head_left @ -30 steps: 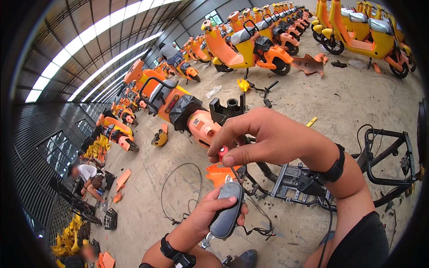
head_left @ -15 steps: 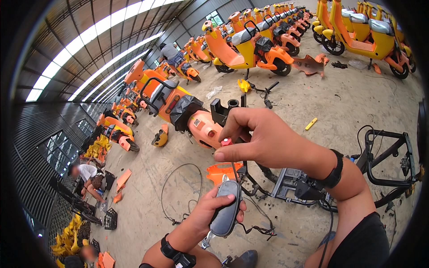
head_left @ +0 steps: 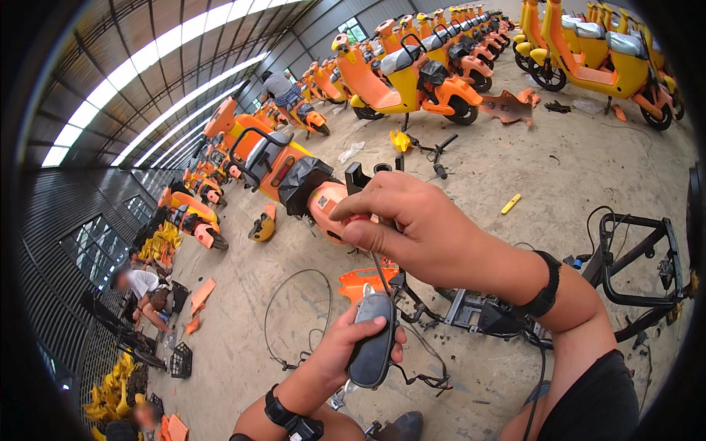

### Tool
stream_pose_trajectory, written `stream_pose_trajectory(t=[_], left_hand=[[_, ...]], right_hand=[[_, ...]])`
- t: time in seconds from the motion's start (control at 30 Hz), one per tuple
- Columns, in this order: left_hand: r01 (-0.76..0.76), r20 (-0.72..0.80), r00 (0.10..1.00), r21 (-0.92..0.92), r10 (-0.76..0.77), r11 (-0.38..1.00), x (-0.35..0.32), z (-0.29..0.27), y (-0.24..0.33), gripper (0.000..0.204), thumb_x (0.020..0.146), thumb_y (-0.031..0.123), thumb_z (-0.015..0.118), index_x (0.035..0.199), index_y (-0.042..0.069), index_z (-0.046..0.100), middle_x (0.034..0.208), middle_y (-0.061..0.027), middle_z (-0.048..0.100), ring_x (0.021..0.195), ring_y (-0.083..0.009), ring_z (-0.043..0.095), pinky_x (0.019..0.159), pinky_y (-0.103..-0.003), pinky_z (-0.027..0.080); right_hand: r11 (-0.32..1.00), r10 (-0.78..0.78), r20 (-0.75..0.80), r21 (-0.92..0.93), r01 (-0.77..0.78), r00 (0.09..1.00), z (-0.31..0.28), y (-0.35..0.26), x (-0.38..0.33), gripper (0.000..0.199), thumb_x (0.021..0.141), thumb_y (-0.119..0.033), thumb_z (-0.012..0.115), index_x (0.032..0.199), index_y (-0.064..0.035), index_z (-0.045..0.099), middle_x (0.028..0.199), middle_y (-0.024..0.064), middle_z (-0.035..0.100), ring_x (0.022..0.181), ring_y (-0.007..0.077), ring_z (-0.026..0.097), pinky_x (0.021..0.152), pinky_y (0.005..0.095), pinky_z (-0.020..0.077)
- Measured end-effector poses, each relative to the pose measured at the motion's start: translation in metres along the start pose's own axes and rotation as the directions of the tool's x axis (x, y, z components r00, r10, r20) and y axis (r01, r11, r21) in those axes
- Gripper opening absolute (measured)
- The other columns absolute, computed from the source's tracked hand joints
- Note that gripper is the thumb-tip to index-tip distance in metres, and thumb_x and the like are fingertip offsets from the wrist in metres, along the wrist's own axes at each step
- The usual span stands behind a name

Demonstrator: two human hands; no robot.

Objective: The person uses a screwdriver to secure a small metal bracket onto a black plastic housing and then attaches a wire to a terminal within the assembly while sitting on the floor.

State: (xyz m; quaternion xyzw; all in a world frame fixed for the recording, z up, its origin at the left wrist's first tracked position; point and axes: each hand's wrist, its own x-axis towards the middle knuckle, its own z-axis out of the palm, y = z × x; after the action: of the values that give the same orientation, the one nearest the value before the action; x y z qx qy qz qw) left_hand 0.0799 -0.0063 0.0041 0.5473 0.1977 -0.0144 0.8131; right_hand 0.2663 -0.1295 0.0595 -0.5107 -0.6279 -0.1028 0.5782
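My left hand (head_left: 340,344) is closed around a dark grey oval case (head_left: 370,351) with metal tabs, its thumb lying across the top face. Above it, my right hand (head_left: 423,228) pinches the red handle of a screwdriver (head_left: 380,273), most of the handle being hidden by the fingers. The thin shaft slants down to the case's upper edge; whether the tip sits in a screw cannot be made out. Below the case, dark cables (head_left: 430,378) lie close to the floor.
A bare scooter frame (head_left: 640,301) lies at right, with a yellow cutter (head_left: 512,203) beyond it. An orange-yellow scooter (head_left: 276,165) stands ahead, before rows of others. A looped cable (head_left: 268,316) lies left of my hands. Two people work at far left, another farther back.
My right hand has rolled over to the left and lowered slightly, its fingers now covering the red handle end that showed before. My left hand and the case have barely moved.
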Motion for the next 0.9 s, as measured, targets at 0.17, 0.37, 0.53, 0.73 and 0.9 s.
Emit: stream_pose_trajectory(t=[0.17, 0.37, 0.53, 0.73, 0.9], left_hand=[[-0.002, 0.021, 1.0, -0.038, 0.003, 0.999, 0.001, -0.005, -0.001, 0.035, 0.097, 0.013, 0.056, 0.128, 0.006, 0.04, 0.098, -0.0199, 0.066, 0.078, -0.0296, 0.069, 0.072, -0.039, 0.057], [-0.009, 0.017, 1.0, -0.049, 0.01, 0.999, 0.0, -0.008, 0.0, 0.035, 0.097, 0.014, 0.058, 0.127, 0.006, 0.042, 0.098, -0.0192, 0.066, 0.078, -0.0299, 0.069, 0.072, -0.039, 0.057], [0.008, 0.024, 1.0, -0.063, -0.007, 0.998, 0.0, -0.008, 0.0, 0.035, 0.097, 0.014, 0.058, 0.126, 0.005, 0.042, 0.098, -0.0191, 0.066, 0.078, -0.0299, 0.069, 0.073, -0.039, 0.056], [0.016, 0.081, 0.997, -0.042, -0.012, 0.999, 0.0, -0.006, 0.0, 0.037, 0.096, 0.014, 0.058, 0.129, 0.006, 0.042, 0.098, -0.0187, 0.066, 0.078, -0.0293, 0.069, 0.072, -0.038, 0.055], [0.038, 0.035, 0.999, -0.018, -0.037, 0.999, 0.0, -0.003, 0.0, 0.049, 0.092, 0.015, 0.06, 0.136, 0.008, 0.04, 0.094, -0.021, 0.065, 0.074, -0.0327, 0.066, 0.071, -0.041, 0.053]], right_hand=[[0.969, 0.079, 0.082, 0.227, -0.096, 0.993, -0.001, 0.0, 0.001, 0.025, 0.095, -0.018, 0.066, 0.116, -0.0038, 0.068, 0.093, 0.0115, 0.07, 0.09, 0.023, 0.066, 0.08, 0.0338, 0.0516], [0.946, 0.115, 0.198, 0.278, -0.168, 0.973, -0.011, -0.001, -0.001, 0.025, 0.093, -0.018, 0.069, 0.114, -0.0036, 0.068, 0.092, 0.0089, 0.07, 0.084, 0.018, 0.068, 0.076, 0.0302, 0.0524], [0.983, 0.058, 0.216, 0.157, -0.093, 0.975, -0.017, -0.005, 0.0, 0.026, 0.092, -0.02, 0.072, 0.113, -0.0047, 0.069, 0.091, 0.0072, 0.069, 0.079, 0.0156, 0.065, 0.073, 0.0295, 0.0515], [0.958, 0.057, 0.214, 0.263, -0.113, 0.975, -0.015, -0.003, -0.002, 0.029, 0.093, -0.019, 0.07, 0.119, -0.0069, 0.068, 0.092, 0.0084, 0.068, 0.079, 0.0169, 0.064, 0.073, 0.0299, 0.0512], [0.966, -0.124, 0.187, 0.247, 0.075, 0.975, -0.013, 0.005, -0.002, 0.029, 0.098, -0.018, 0.063, 0.124, -0.0053, 0.066, 0.098, 0.009, 0.07, 0.087, 0.0185, 0.067, 0.079, 0.0306, 0.0519]])
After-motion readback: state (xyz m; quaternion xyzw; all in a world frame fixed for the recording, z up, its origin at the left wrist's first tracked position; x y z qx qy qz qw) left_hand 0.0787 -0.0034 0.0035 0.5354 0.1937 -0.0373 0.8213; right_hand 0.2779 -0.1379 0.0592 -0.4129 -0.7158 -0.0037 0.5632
